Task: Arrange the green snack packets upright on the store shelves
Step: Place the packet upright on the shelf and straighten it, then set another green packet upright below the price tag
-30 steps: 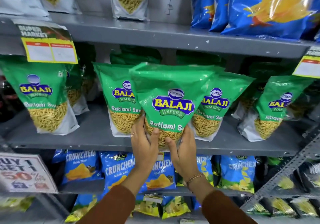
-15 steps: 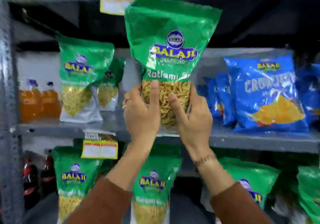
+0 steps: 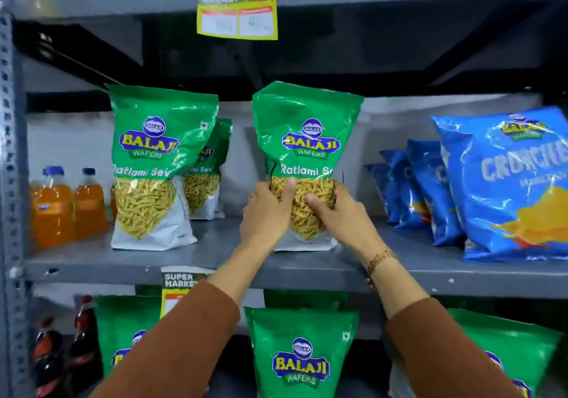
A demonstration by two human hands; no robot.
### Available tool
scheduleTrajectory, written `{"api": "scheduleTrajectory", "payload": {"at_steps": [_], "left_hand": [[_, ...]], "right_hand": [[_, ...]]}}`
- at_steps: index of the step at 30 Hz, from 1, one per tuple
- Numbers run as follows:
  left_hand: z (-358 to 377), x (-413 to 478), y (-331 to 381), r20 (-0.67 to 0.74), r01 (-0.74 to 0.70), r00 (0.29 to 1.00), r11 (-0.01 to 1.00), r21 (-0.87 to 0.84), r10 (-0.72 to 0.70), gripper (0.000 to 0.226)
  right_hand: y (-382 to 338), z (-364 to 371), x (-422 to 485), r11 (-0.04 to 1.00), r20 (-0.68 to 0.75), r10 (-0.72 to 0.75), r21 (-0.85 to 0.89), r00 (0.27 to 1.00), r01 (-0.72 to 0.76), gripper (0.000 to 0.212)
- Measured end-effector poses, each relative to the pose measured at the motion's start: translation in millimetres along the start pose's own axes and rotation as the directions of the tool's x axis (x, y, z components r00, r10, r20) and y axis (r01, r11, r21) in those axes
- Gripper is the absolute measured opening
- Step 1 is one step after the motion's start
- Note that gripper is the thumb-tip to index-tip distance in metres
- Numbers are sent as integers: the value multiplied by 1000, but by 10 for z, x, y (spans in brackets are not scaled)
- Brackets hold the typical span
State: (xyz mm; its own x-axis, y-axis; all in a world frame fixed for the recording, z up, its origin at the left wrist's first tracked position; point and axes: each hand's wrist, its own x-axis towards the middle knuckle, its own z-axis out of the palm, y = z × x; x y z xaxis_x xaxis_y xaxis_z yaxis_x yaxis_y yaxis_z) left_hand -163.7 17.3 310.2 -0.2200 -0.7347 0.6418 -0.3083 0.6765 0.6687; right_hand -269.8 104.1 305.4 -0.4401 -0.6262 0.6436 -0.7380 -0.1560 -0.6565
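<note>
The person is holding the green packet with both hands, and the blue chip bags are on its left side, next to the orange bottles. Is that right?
Not quite. In the head view both hands, left and right, do hold the green packet, but the blue bags stand on its right. The orange bottles are on the left, beside another green packet.

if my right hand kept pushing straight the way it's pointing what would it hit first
The right hand points up-left into the held green packet, already against it. Past that likely lies the shelf's grey back wall, though depth is unclear.
</note>
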Motion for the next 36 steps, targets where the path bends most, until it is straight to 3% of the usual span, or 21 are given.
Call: {"api": "scheduleTrajectory", "payload": {"at_steps": [2, 4, 5, 7, 10, 12, 14, 16, 18, 20, 21, 23, 26, 29, 36], "left_hand": [[-63, -12, -5, 64, 8, 998, 1000, 28, -10, 67], [-180, -82, -26, 38, -66, 997, 995, 81, 63, 61], [-260, -137, -70, -49, -155, 986, 984, 83, 159, 55], [-472, -283, -229, -291, -385, 879, 922, 32, 377, 42], [-747, -564, -786, -600, -612, 624, 790, 24, 501, 27], [-849, -784, -1399, -719, -610, 526, 791, 54, 455, 25], [-891, -1026, -2110, -748, -516, 559, 856, 23, 358, 30], [-890, -1259, -2764, -681, -374, 700, 923, -93, 215, 33], [-881, -1446, -3213, -528, -107, 847, 953, -283, -62, 39], [-857, -1573, -3510, -345, 147, 891, 908, -392, -293, 65], [-832, -1615, -3631, -244, 222, 908, 883, -414, -342, 76], [-784, -1683, -3796, -48, 309, 932, 858, -411, -358, 89], [-713, -1747, -3959, 100, 373, 927, 864, -337, -362, 91], [-677, -1791, -3984, 126, 385, 923, 876, -291, -364, 70], [-706, -1805, -4090, 141, 408, 913, 878, -250, -384, 69]], "right_hand": [[-72, 40, -55, 1000, -61, -17, 11, 998, 18, 46], [-153, 205, -242, 990, -316, -124, 31, 940, 141, 46], [-202, 337, -384, 975, -449, -193, 16, 873, 224, 46], [-249, 677, -691, 909, -573, -367, -54, 733, 413, 42], [-120, 1277, -1182, 757, -463, -603, -75, 650, 649, 27], [33, 1709, -1525, 767, -300, -600, 45, 741, 640, 19], [205, 2165, -1816, 878, -129, -418, 198, 899, 436, 22], [386, 2606, -2005, 947, -5, -177, 271, 984, 172, 31], [554, 2976, -2090, 967, 47, 34, 252, 998, -45, 53], [677, 3242, -2110, 952, 96, 180, 234, 979, -198, 79], [723, 3348, -2116, 941, 128, 210, 242, 969, -236, 84], [778, 3515, -2151, 941, 194, 203, 231, 960, -246, 85], [822, 3711, -2211, 949, 209, 184, 217, 960, -229, 72], [799, 3804, -2214, 935, 172, 256, 205, 951, -289, 64], [764, 3890, -2250, 956, 146, 205, 183, 968, -230, 61]]}}
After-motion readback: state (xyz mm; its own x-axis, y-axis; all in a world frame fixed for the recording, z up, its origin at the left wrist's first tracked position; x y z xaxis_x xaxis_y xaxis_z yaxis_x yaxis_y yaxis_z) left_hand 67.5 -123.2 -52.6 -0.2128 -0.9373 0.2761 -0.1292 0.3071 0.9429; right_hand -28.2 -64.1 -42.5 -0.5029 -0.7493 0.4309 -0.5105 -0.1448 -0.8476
